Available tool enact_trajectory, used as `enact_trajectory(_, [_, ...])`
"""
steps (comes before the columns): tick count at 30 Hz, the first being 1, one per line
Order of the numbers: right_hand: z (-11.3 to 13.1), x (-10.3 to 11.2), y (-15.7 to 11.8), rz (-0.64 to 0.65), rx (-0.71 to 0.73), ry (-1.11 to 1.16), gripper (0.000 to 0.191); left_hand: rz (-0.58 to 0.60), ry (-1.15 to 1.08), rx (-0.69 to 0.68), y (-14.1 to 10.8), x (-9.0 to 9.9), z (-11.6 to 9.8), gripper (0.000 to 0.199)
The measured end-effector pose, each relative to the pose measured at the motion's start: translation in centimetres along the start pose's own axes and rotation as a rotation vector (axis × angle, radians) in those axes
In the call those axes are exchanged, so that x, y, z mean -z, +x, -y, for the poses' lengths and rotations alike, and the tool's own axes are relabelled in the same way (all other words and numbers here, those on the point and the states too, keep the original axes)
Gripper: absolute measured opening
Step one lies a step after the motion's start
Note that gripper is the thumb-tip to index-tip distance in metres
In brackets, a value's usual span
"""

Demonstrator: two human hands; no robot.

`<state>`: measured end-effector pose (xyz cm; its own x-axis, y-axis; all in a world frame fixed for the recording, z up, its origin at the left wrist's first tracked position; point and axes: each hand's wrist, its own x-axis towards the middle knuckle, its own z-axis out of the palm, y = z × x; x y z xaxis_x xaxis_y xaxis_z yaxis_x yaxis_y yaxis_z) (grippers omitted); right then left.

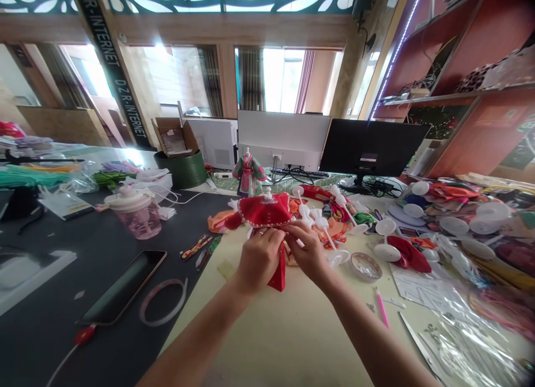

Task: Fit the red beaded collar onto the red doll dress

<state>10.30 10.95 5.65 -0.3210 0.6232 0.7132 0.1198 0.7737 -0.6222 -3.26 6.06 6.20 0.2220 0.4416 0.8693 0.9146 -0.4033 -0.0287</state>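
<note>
A red garment with beaded trim (266, 210), set on a small white form (268, 196), is held by two bare hands above a cream work surface (267, 326) in the head camera's view. The left hand (259, 257) pinches its lower edge, fingers drawn in close; the right hand (307, 248) grips the same edge just beside it, fingers bent. A red strip (278, 273) hangs beneath, between the hands. Behind stands a figure in a green and pink robe (248, 171). White stands (321, 223) and colored fabric lie nearby, with a tape roll (366, 266) and a pink pen (382, 307) to the right.
</note>
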Motion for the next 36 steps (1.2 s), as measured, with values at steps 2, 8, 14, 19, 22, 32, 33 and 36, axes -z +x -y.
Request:
enact_trajectory(2, [-0.3, 0.1, 0.2, 0.059, 0.022, -0.055, 0.025, -0.001, -0.002, -0.014, 0.0, 0.0, 0.2, 0.017])
enact_trajectory(8, [-0.4, 0.4, 0.6, 0.099, -0.004, -0.157, 0.013, -0.014, 0.041, -0.042, -0.1, -0.2, 0.8, 0.019])
enact_trajectory(14, [0.1, -0.1, 0.6, 0.061, -0.007, -0.165, 0.008, -0.072, 0.166, -0.085, -0.3, -0.2, 0.6, 0.015])
enact_trajectory(19, [0.5, -0.4, 0.5, 0.058, -0.043, -0.123, 0.010, -0.102, 0.195, -0.056, -0.5, -0.3, 0.5, 0.013])
enact_trajectory(22, [0.8, -0.4, 0.6, 0.059, -0.075, -0.097, 0.012, -0.126, 0.160, -0.048, -0.6, -0.4, 0.6, 0.015])
enact_trajectory(32, [1.5, 0.2, 1.2, 0.108, -0.424, 0.224, 0.028, -0.142, 0.062, -0.066, -1.3, -0.9, 1.3, 0.010])
enact_trajectory(33, [1.5, 0.2, 1.3, 0.115, -0.477, 0.250, 0.028, -0.146, 0.058, -0.068, -1.3, -0.9, 1.3, 0.010])
enact_trajectory(36, [1.7, 0.3, 1.5, 0.135, -0.633, 0.397, 0.024, -0.165, 0.058, -0.080, -1.1, -0.7, 1.3, 0.008])
